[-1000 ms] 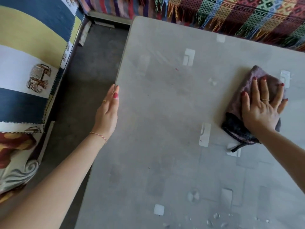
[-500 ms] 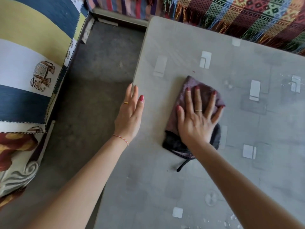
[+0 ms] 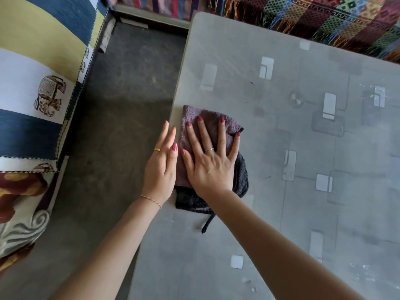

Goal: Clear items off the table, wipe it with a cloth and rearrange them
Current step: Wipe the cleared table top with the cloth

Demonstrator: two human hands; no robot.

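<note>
Head view: right hand (image 3: 208, 169) flat on cloth (image 3: 211, 124), hiding its middle; left hand (image 3: 161, 169) flat, empty, at table (image 3: 281, 213) edge.

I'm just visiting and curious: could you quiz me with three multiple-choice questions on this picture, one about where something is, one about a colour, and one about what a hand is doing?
1. Where does the cloth lie on the table?
A. at its left edge
B. in its middle
C. at its far right corner

2. What colour is the cloth's upper part?
A. bright yellow
B. dull purple
C. white

3. What is the right hand doing?
A. gripping a cup
B. hanging in the air
C. pressing flat on the cloth

Answers:
1 A, the cloth reaches the table's left border, beside the left hand.
2 B, the towel looks purple, darker below.
3 C, the fingers are spread open on the cloth.
</note>
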